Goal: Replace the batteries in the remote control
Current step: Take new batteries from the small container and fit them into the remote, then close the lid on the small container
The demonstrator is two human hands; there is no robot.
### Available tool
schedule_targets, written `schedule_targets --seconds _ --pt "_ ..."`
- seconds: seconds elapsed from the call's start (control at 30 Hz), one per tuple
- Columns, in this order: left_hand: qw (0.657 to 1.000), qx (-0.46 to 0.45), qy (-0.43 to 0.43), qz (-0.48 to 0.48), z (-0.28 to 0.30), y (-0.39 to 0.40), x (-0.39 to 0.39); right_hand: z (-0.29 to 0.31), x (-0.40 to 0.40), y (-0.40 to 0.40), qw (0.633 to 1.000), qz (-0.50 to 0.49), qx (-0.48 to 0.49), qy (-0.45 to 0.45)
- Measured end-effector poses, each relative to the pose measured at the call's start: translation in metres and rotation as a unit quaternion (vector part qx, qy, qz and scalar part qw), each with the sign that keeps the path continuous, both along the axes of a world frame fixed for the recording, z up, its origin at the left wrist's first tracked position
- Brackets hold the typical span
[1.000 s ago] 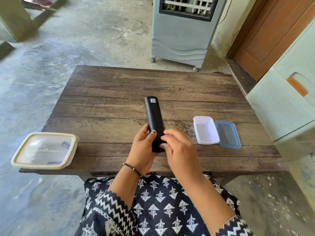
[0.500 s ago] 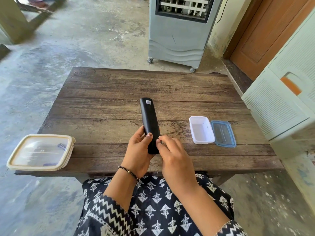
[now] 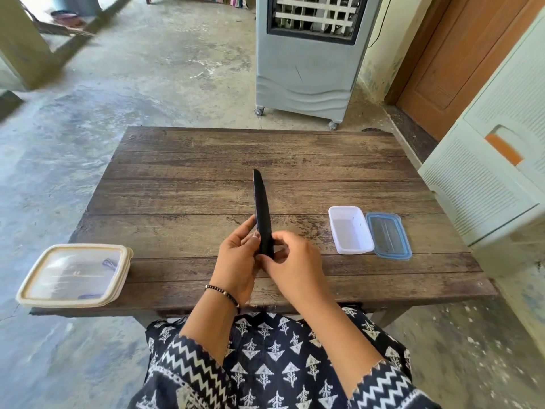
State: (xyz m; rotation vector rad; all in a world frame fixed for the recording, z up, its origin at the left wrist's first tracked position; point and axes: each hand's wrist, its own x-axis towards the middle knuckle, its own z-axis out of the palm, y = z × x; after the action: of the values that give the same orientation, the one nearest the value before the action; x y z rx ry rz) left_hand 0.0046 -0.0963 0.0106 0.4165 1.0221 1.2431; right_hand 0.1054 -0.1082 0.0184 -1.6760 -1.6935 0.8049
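A: Both hands are on the remote control [image 3: 262, 211], held just above the wooden table [image 3: 188, 184], around the middle of its near half.

B: It's turned edge-on to the camera, a thin black blade pointing away from the person.

A: Left hand [image 3: 237, 262] cradles the near end from the left, fingers curled round the body, a beaded bracelet [image 3: 222, 293] on that wrist.

B: Right hand [image 3: 290, 261] closes in from the other side, thumb and fingers pinching the same near end. So both grips are clamped on the remote.

A: Can you see the battery cover?

B: Not from this angle, I can't tell whether it's on or off.

A: On the table's right side sits a small white tub [image 3: 350, 230], open, and its blue-rimmed lid [image 3: 388, 236] lies just beside it, touching it, nearer the table's right edge.

B: At the table's near left corner, a cream-rimmed container [image 3: 75, 276] with a clear lid on. Something bluish shows through; I can't make it out.

A: Beyond the table's far edge stands a grey air cooler [image 3: 306, 60] on castors.
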Motion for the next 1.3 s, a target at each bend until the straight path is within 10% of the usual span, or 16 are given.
schedule_targets --seconds 0.17,0.33,0.8,1.0,1.3 --pt "0.976 -0.011 0.215 0.015 -0.012 0.022 -0.010 -0.002 -0.002 0.024 0.954 -0.031 -0.166 0.249" --pt "0.920 -0.017 0.392 -0.003 -0.015 0.040 -0.013 -0.012 -0.002 0.050 0.943 -0.082 -0.201 0.253" --pt "0.858 0.012 0.513 -0.008 -0.011 0.036 -0.005 -0.008 0.024 0.036 0.988 -0.050 -0.100 0.104" --pt "0.830 0.121 0.542 -0.054 0.008 0.031 0.048 0.009 0.114 0.032 0.958 -0.262 0.119 0.006" --pt "0.822 0.042 0.525 -0.216 0.002 0.035 0.103 -0.026 0.174 0.052 0.943 -0.183 -0.063 -0.271"
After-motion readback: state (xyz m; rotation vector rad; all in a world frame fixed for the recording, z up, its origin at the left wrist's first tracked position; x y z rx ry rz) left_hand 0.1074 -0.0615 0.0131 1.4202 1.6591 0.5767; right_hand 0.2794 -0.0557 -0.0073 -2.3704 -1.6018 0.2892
